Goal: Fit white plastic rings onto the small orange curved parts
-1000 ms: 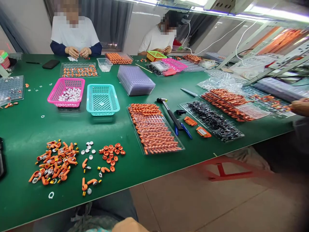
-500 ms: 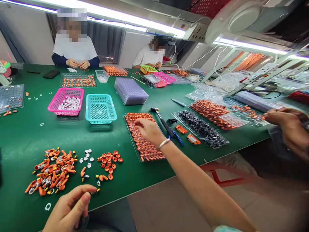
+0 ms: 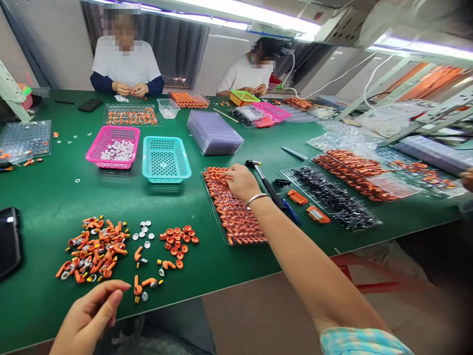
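Right hand (image 3: 241, 181) on ribbed orange tray (image 3: 232, 207)

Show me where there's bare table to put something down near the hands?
Bare green table lies between the pink basket and the orange pile, and again between the teal basket and the rings. It is crowded around the right hand on the tray, with a hammer beside it. The left hand hovers at the near edge.

No readable text, no labels, brand names, numbers or signs legible anywhere in the view
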`<state>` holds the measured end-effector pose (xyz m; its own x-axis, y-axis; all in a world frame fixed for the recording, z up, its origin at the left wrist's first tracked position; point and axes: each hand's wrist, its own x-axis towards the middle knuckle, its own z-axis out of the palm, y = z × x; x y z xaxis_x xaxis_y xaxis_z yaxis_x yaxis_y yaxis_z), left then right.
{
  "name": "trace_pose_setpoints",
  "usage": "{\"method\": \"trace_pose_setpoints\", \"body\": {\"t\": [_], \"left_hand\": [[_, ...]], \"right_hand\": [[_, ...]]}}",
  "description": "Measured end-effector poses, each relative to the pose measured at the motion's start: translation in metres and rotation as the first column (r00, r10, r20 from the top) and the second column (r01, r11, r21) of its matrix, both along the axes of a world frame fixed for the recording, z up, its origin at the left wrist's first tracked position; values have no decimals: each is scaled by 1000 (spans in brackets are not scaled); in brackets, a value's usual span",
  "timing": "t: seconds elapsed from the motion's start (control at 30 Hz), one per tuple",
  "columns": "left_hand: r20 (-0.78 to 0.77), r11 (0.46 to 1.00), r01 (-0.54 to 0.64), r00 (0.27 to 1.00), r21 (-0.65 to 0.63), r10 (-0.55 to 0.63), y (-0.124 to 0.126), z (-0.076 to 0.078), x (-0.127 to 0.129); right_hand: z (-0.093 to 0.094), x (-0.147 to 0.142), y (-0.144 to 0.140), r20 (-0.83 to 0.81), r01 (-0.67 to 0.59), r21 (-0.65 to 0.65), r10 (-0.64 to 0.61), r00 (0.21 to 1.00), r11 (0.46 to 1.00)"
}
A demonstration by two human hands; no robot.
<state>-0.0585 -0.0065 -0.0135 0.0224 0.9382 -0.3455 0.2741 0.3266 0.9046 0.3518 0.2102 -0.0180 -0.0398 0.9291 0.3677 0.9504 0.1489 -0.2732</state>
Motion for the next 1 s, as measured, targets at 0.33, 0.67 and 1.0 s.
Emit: {"method": "trace_pose_setpoints", "body": {"t": [0.33,0.67,1.0], "left_hand": [[-214,939,277,948,203,-234,8,2,16],[-36,966,175,985,190,-171,10,-1,31],[85,951,145,981,274,-175,-1,5,49]], "right_hand": [[-7,-151,-156,-147,-647,-31,637,757,762],[-6,-173,-190,-631,-533,55,443,637,844],[1,-187,-219,-662,-427,250,475,579,869]]}}
